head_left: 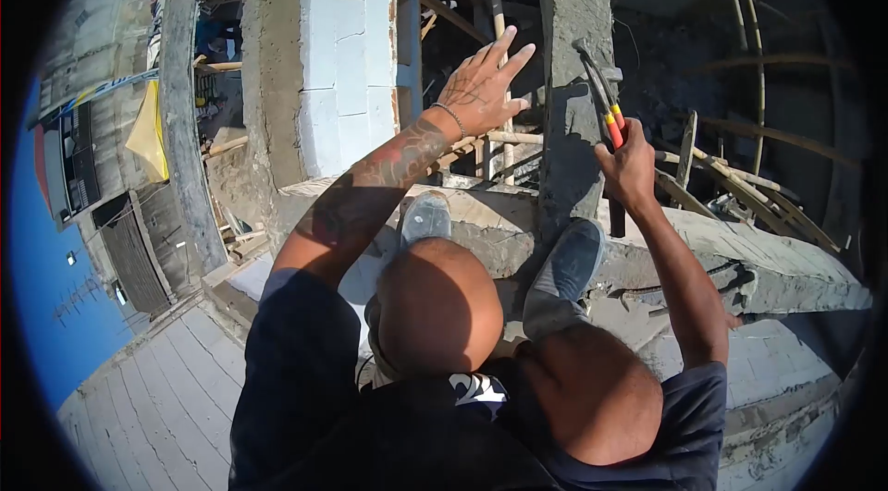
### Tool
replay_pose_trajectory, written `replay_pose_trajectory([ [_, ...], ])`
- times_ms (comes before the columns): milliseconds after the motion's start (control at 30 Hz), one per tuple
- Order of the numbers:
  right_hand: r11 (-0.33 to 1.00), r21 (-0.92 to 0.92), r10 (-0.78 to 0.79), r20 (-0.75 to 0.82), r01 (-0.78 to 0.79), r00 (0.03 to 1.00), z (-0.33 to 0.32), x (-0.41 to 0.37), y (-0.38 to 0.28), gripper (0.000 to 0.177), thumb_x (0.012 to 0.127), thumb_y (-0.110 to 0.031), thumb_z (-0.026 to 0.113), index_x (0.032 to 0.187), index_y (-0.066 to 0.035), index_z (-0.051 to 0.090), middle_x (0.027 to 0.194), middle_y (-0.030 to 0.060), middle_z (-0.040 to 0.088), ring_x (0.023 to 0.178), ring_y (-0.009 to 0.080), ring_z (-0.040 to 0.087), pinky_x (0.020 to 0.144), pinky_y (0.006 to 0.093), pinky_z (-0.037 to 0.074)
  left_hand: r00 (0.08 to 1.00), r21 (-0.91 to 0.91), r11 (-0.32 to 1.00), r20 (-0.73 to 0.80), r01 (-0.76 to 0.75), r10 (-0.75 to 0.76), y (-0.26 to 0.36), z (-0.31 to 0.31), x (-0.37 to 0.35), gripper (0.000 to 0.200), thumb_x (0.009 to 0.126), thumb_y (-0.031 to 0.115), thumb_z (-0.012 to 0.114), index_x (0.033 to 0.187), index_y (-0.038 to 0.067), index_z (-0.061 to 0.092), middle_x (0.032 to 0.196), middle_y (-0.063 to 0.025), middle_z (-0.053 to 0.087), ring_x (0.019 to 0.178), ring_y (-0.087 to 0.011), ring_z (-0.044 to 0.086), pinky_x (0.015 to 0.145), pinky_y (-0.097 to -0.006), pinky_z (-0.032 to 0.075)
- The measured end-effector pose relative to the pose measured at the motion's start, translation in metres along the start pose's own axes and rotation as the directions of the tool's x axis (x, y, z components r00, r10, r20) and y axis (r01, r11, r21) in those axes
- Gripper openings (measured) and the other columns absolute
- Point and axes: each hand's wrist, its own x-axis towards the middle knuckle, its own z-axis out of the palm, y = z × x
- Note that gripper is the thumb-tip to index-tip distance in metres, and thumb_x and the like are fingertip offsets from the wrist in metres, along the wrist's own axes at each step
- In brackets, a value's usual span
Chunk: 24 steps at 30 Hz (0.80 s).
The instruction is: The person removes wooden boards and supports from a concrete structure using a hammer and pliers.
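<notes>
Nearest, the bent knees (pixel 439 306) point forward, and the gray shoes (pixel 566 260) stand at the rough inner edge of the concrete ledge (pixel 495 251). The right hand (pixel 629 167) grips a hammer (pixel 612 74), its dark handle end below the fist, together with red-and-yellow-handled pliers (pixel 613 124); both tool heads lie over the concrete post (pixel 573 6), contact unconfirmed. The left hand (pixel 481 89) is open and holds nothing, fingers spread over the gap between the pale block wall (pixel 347 56) and the post. Right of the post, a wider shaded opening contains bamboo poles (pixel 760 75) and loose timber (pixel 686 147). Farther left stands a building (pixel 116 144).
</notes>
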Motion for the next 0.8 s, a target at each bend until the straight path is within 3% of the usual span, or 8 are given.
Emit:
replay_pose_trajectory([
  [133, 0.995, -0.098, -0.033, 0.009, 0.034, 0.999, 0.024, 0.055, -0.003, 0.045, 0.068, -0.020, 0.066, 0.102, 0.001, 0.045, 0.085, 0.0220, 0.059, 0.080, 0.0382, 0.059, 0.071, 0.0420, 0.045, 0.974, 0.254, 0.944, 0.029, 0.211, -0.225, -0.033, -0.092, -0.082, 0.056, 0.077, 0.033, 0.059, 0.122, 0.007, 0.042, 0.138, -0.0175, 0.022, 0.117, -0.0343, 0.038, 0.094, -0.0419, 0.037],
  [233, 0.986, -0.167, -0.011, 0.003, 0.011, 1.000, 0.034, 0.073, -0.006, 0.045, 0.070, -0.023, 0.068, 0.101, -0.001, 0.045, 0.086, 0.0224, 0.060, 0.083, 0.0395, 0.058, 0.072, 0.0433, 0.045, 0.844, 0.431, 0.774, 0.049, 0.464, -0.534, -0.058, -0.123, -0.132, 0.053, 0.077, 0.035, 0.059, 0.119, 0.004, 0.046, 0.132, -0.0148, 0.035, 0.116, -0.0327, 0.041, 0.094, -0.0391, 0.037],
  [333, 0.971, -0.239, -0.033, -0.011, 0.029, 0.999, 0.041, 0.075, 0.003, 0.044, 0.070, -0.024, 0.067, 0.101, -0.002, 0.045, 0.086, 0.0220, 0.060, 0.083, 0.0395, 0.058, 0.072, 0.0438, 0.044, 0.685, 0.275, 0.667, 0.041, 0.692, -0.728, -0.053, -0.091, -0.144, 0.054, 0.077, 0.034, 0.060, 0.119, 0.003, 0.046, 0.124, -0.0165, 0.043, 0.112, -0.0329, 0.044, 0.092, -0.0398, 0.038],
  [467, 0.961, -0.274, -0.051, -0.033, 0.039, 0.998, 0.040, 0.070, -0.003, 0.042, 0.071, -0.024, 0.067, 0.100, -0.003, 0.045, 0.086, 0.0215, 0.059, 0.084, 0.0388, 0.057, 0.072, 0.0438, 0.044, 0.592, -0.252, 0.562, 0.056, 0.788, -0.804, -0.002, 0.046, -0.158, 0.048, 0.077, 0.032, 0.058, 0.114, 0.002, 0.050, 0.116, -0.0154, 0.050, 0.109, -0.0323, 0.046, 0.092, -0.0387, 0.038],
  [533, 0.955, -0.293, -0.048, -0.008, 0.044, 0.999, 0.044, 0.072, -0.004, 0.043, 0.072, -0.025, 0.066, 0.101, -0.002, 0.046, 0.087, 0.0217, 0.059, 0.085, 0.0389, 0.057, 0.072, 0.0435, 0.044, 0.568, -0.210, 0.528, 0.282, 0.823, -0.773, 0.031, 0.096, -0.170, 0.046, 0.076, 0.032, 0.057, 0.111, 0.002, 0.053, 0.113, -0.0140, 0.052, 0.111, -0.0304, 0.045, 0.095, -0.0395, 0.034],
  [600, 0.954, -0.298, -0.038, 0.030, 0.045, 0.999, 0.036, 0.074, -0.004, 0.044, 0.073, -0.026, 0.065, 0.103, 0.000, 0.046, 0.088, 0.0228, 0.059, 0.085, 0.0396, 0.057, 0.072, 0.0433, 0.044, 0.688, -0.076, 0.700, 0.290, 0.710, -0.665, 0.047, 0.148, -0.194, 0.040, 0.076, 0.031, 0.055, 0.104, 0.003, 0.057, 0.111, -0.0133, 0.054, 0.106, -0.0289, 0.049, 0.096, -0.0412, 0.031],
  [667, 0.951, -0.308, -0.027, 0.024, 0.033, 0.999, 0.036, 0.077, -0.006, 0.042, 0.075, -0.028, 0.064, 0.101, 0.001, 0.048, 0.086, 0.0235, 0.059, 0.084, 0.0400, 0.057, 0.071, 0.0431, 0.044, 0.747, -0.142, 0.734, 0.178, 0.664, -0.641, 0.057, 0.165, -0.209, 0.036, 0.076, 0.030, 0.053, 0.100, 0.004, 0.059, 0.106, -0.0135, 0.057, 0.099, -0.0283, 0.052, 0.097, -0.0424, 0.029],
  [800, 0.959, -0.277, -0.062, 0.013, 0.064, 0.998, 0.036, 0.076, -0.006, 0.040, 0.077, -0.030, 0.063, 0.098, 0.001, 0.048, 0.082, 0.0227, 0.059, 0.079, 0.0384, 0.058, 0.070, 0.0396, 0.045, 0.706, -0.222, 0.678, 0.351, 0.701, -0.615, 0.051, 0.148, -0.197, 0.032, 0.077, 0.029, 0.052, 0.093, 0.004, 0.062, 0.101, -0.0142, 0.059, 0.096, -0.0294, 0.053, 0.094, -0.0430, 0.032],
])
